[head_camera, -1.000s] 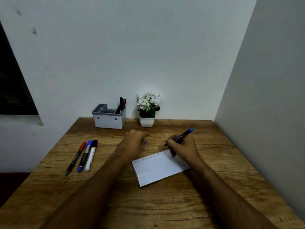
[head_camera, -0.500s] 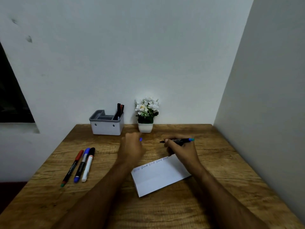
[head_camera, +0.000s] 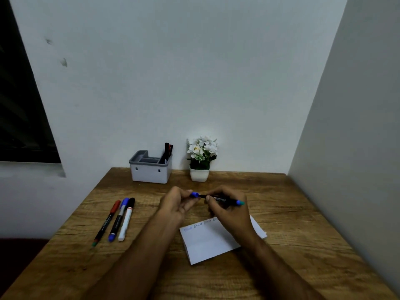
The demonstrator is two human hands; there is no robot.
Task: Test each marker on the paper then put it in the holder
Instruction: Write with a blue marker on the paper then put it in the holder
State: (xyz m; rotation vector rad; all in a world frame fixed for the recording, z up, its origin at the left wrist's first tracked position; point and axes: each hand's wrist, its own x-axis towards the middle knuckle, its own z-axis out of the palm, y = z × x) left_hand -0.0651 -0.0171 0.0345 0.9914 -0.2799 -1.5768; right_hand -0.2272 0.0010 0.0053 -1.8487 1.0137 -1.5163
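Observation:
My right hand (head_camera: 231, 213) holds a black marker (head_camera: 223, 199) with a blue end, lying level above the table. My left hand (head_camera: 176, 205) pinches its blue cap (head_camera: 194, 194) right at the marker's tip. Below my hands a folded white paper (head_camera: 207, 241) with several scribbled words lies on the wooden table (head_camera: 292, 245). Three markers lie side by side at the left: a red-capped one (head_camera: 107, 221), a blue one (head_camera: 118, 219) and a white one with a black cap (head_camera: 126, 219). The grey holder (head_camera: 150, 169) stands at the back with two markers (head_camera: 167, 151) in its right compartment.
A small white pot of white flowers (head_camera: 201, 158) stands just right of the holder against the back wall. A side wall (head_camera: 357, 148) runs along the table's right edge. A dark window (head_camera: 19, 105) is at the far left.
My right hand lifted the marker off the paper and turned it level. My left hand brought the blue cap to the marker's tip. The view tilted up slightly.

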